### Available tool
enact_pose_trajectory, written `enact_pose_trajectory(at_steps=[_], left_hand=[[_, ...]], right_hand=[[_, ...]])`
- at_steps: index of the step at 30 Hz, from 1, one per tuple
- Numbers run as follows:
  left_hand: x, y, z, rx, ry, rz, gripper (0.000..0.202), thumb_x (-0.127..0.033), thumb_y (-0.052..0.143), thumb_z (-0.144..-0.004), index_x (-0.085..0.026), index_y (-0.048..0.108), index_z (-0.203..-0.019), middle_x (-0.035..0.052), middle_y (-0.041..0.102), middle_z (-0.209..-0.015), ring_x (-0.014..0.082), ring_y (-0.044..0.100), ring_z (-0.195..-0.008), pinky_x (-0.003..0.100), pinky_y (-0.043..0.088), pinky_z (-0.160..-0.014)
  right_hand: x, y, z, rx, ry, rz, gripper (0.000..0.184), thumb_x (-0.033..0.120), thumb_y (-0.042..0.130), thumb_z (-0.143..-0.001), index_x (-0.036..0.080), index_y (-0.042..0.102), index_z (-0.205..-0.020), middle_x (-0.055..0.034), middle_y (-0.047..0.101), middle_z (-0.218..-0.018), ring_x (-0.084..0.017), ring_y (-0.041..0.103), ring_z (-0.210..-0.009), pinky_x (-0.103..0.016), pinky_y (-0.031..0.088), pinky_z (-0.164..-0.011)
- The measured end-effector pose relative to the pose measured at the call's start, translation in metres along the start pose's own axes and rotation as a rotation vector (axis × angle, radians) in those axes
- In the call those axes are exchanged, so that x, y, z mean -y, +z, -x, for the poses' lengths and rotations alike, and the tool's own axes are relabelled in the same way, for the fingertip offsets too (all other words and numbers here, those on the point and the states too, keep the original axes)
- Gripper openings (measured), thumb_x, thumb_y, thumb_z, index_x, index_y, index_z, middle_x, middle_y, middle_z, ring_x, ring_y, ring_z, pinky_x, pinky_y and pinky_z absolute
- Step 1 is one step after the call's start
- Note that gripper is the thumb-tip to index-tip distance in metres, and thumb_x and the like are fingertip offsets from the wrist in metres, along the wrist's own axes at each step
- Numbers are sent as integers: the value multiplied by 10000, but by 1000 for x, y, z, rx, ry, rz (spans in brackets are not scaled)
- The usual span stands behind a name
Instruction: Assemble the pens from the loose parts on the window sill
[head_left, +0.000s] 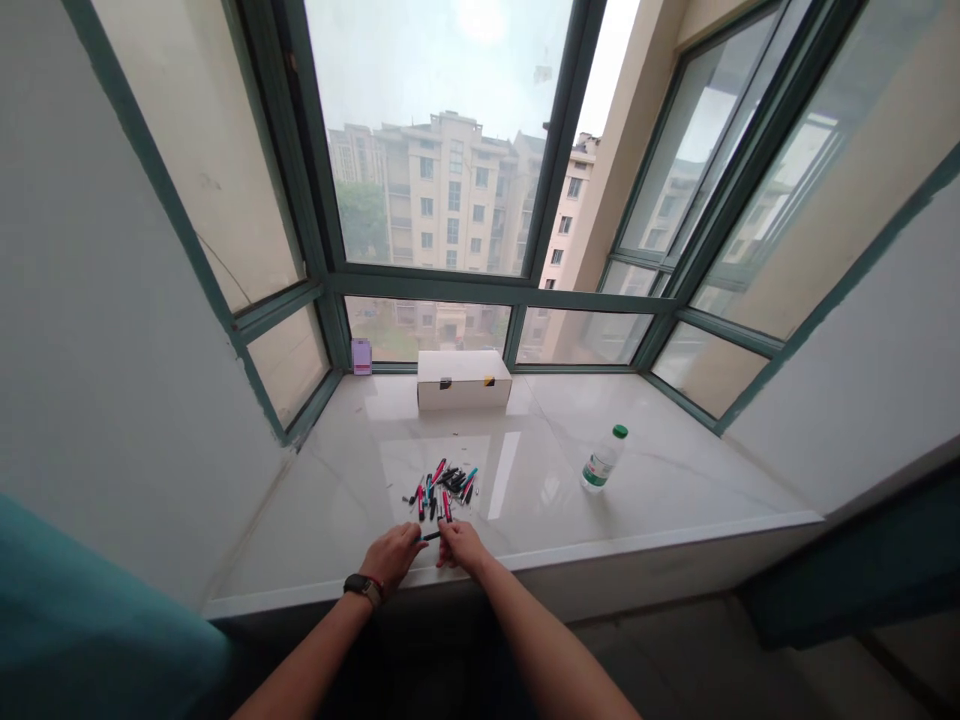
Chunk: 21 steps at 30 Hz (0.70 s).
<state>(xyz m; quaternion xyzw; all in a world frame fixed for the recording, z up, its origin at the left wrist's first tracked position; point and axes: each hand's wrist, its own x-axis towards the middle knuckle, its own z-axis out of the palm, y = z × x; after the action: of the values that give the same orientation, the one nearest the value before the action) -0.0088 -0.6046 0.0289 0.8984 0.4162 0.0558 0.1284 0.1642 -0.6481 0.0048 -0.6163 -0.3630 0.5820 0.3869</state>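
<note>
My left hand (393, 556), with a dark watch (363, 588) on its wrist, is closed near the front edge of the sill. A slim dark pen-like stick (431, 536) spans the gap from its fingers to my right hand (462, 549), which pinches the other end. The stick's ends are hidden by my fingers, so its exact kind does not show. Just beyond my hands lies a loose pile of slim pen-like pieces (452, 480) in black, pink and teal. A pink piece (447, 506) of the pile lies right by my right fingertips.
A white box (463, 393) stands at the back of the pale marble-like sill (360, 500), against the window frame. Left of it is a small purple box (361, 356). Off to the right stands a clear bottle (602, 462) with a green cap. Walls close in on both sides.
</note>
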Motion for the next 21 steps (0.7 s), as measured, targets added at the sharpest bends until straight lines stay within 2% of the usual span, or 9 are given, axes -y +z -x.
enact_pose_trajectory(at_steps=[5, 9, 11, 14, 17, 21], left_hand=[[9, 8, -2, 0, -91, 4, 419, -427, 212, -973, -232, 575, -896, 46, 646, -943, 170, 603, -880, 268, 397, -728], [18, 17, 2, -3, -149, 65, 431, -445, 188, -972, -244, 562, -897, 30, 665, -913, 167, 621, -849, 264, 389, -689], [20, 18, 4, -28, -190, 94, 446, -466, 179, -968, -248, 559, -887, 29, 670, -889, 175, 624, -837, 265, 380, -669], [20, 16, 4, -73, -320, 186, 461, -480, 163, -966, -255, 562, -918, 26, 683, -866, 179, 630, -791, 263, 360, -632], [21, 14, 2, -160, -428, 293, 470, -473, 158, -970, -255, 574, -949, 23, 692, -877, 170, 627, -780, 255, 346, -629], [22, 13, 1, -208, -476, 370, 443, -487, 216, -960, -254, 593, -937, 18, 696, -894, 173, 618, -776, 253, 334, -630]], right_hand=[[1, -3, -1, -7, 33, -41, 452, 513, 361, -934, 171, 480, -664, 7, 540, -569, -126, 604, -507, -188, 332, -423], [-3, -5, -5, 0, 36, -30, 472, 565, 387, -908, 165, 489, -679, 3, 552, -590, -123, 615, -515, -183, 351, -415], [-4, -5, -6, -9, 25, -36, 446, 574, 422, -891, 167, 490, -722, 6, 561, -594, -126, 620, -518, -178, 353, -415], [-6, -7, -5, -23, 9, -51, 363, 539, 507, -858, 180, 477, -816, 24, 573, -595, -134, 627, -520, -174, 359, -419], [-8, -8, -2, -29, -8, -71, 335, 505, 569, -825, 186, 471, -858, 35, 574, -603, -128, 617, -512, -180, 384, -439], [-9, -8, -2, -48, -16, -81, 340, 490, 608, -798, 176, 500, -874, 42, 552, -588, -111, 587, -485, -184, 407, -455]])
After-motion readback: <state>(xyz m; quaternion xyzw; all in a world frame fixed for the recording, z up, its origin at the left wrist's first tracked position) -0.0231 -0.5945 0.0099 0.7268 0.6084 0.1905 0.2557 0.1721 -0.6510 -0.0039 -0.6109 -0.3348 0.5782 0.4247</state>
